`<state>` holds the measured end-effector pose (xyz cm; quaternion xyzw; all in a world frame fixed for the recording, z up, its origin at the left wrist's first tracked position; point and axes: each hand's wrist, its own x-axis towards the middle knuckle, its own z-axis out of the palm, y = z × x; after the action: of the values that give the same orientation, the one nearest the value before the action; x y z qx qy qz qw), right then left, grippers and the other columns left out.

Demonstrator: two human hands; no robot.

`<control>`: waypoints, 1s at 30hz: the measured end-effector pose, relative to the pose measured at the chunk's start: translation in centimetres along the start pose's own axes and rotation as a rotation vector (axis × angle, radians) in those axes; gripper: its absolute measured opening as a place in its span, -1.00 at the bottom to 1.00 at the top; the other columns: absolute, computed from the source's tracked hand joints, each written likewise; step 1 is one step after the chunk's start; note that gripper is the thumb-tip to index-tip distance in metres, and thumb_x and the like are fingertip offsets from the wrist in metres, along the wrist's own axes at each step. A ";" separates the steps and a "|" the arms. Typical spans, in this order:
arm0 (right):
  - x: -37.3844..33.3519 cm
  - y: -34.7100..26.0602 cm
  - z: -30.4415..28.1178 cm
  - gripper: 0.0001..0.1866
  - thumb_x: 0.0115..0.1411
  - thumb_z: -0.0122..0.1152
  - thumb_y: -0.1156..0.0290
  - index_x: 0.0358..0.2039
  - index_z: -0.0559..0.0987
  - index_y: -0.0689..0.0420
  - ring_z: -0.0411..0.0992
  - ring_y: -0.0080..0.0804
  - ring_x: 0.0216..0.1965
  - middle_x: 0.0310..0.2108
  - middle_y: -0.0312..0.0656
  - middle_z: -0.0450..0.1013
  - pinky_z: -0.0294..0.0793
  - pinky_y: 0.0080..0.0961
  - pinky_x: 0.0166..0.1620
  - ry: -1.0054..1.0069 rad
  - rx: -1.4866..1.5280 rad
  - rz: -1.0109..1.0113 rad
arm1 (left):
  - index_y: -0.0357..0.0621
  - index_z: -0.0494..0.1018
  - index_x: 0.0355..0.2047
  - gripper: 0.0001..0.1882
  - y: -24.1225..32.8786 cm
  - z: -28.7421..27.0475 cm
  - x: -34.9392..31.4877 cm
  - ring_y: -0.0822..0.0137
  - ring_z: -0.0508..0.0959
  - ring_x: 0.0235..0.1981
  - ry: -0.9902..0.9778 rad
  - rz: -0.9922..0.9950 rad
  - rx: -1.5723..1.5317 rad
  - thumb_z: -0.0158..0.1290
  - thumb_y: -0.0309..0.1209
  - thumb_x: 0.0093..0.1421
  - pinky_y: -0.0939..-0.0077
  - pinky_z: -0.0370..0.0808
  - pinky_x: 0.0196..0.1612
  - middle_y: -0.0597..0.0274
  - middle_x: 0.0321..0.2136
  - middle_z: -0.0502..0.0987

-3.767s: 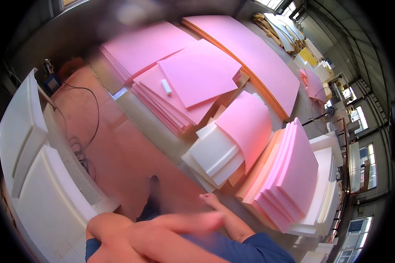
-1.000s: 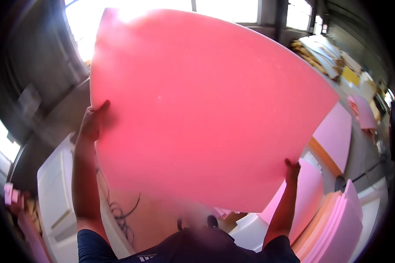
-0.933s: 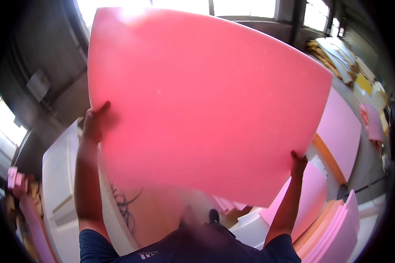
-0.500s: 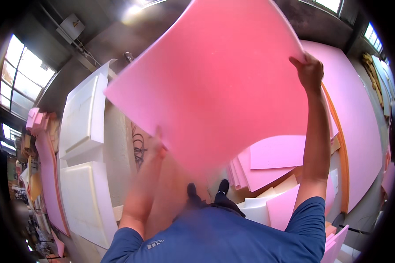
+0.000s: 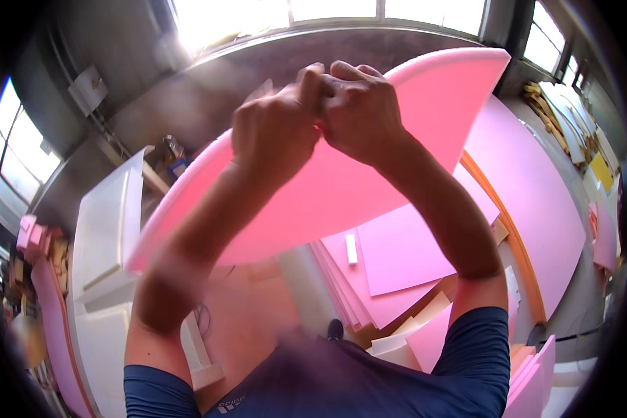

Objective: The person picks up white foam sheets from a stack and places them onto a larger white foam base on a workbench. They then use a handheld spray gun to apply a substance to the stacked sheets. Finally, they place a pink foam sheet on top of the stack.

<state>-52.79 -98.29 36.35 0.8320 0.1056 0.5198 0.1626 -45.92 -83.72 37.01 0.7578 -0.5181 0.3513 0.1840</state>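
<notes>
A thick pink foam sheet (image 5: pixel 313 198) hangs in front of me, held up by its top edge, which bows in an arc from lower left to upper right. My left hand (image 5: pixel 275 129) is closed over that edge near the middle, its fingers slightly blurred. Right beside it, touching or nearly so, my right hand (image 5: pixel 361 111) has its fingers curled over the same edge. Both forearms reach up in front of the sheet. Fingertips behind the edge are hidden.
A stack of pink sheets (image 5: pixel 411 254) lies at lower right, a small white block (image 5: pixel 351 249) on it. Beyond stands a large pink panel (image 5: pixel 536 202) beside an orange strip (image 5: pixel 519 233). White panels (image 5: pixel 108 233) line the left. Wood offcuts (image 5: pixel 545 118) lean at far right.
My hands have come together at the sheet's top edge; before, they held it apart, left low and right high. The sheet has turned and bowed. The white block now shows on the stack.
</notes>
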 end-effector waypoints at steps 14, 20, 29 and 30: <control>-42.4 -5.2 14.1 0.25 0.06 0.50 0.02 0.45 -0.16 0.28 -0.21 -0.05 0.50 0.47 0.08 -0.08 -0.21 -0.09 0.45 0.269 0.982 2.168 | -0.47 0.39 0.11 -0.25 -6.0 -25.1 6.2 0.15 0.57 -0.09 0.235 -0.234 -0.220 0.45 -0.34 -0.01 0.23 0.54 -0.01 -0.16 -0.01 0.54; -34.6 -0.9 23.8 -0.22 0.19 0.37 0.02 0.25 0.31 0.24 0.29 -0.29 0.26 0.26 -0.11 0.32 0.25 -0.21 0.29 0.440 1.956 1.384 | -0.58 0.44 0.01 -0.34 -10.4 -36.7 0.2 0.05 0.57 -0.11 0.483 -0.417 -0.126 0.44 -0.40 0.00 0.13 0.57 -0.04 -0.18 -0.04 0.54; -2.8 -10.8 16.2 -0.82 0.20 0.38 0.45 -0.22 0.65 0.23 0.54 -0.56 -0.31 -0.28 -0.25 0.60 0.56 -0.54 -0.23 0.328 2.039 0.978 | -0.41 0.40 0.13 -0.35 -6.9 -62.3 -23.6 0.08 0.47 0.04 0.743 -0.768 0.265 0.36 -0.33 0.10 0.18 0.46 0.13 -0.06 0.07 0.48; 0.9 -12.7 14.5 -0.82 0.21 0.38 0.45 -0.22 0.64 0.24 0.52 -0.58 -0.34 -0.31 -0.27 0.60 0.55 -0.56 -0.27 0.325 2.006 0.940 | -0.33 0.38 0.19 -0.31 -6.3 -68.3 -27.6 0.17 0.40 0.15 0.769 -0.795 0.273 0.34 -0.26 0.12 0.27 0.37 0.21 0.04 0.14 0.43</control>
<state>-39.41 -88.55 26.34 0.4659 0.1721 0.3115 -0.8101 -69.44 -19.18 64.38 0.7290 -0.0386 0.5696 0.3777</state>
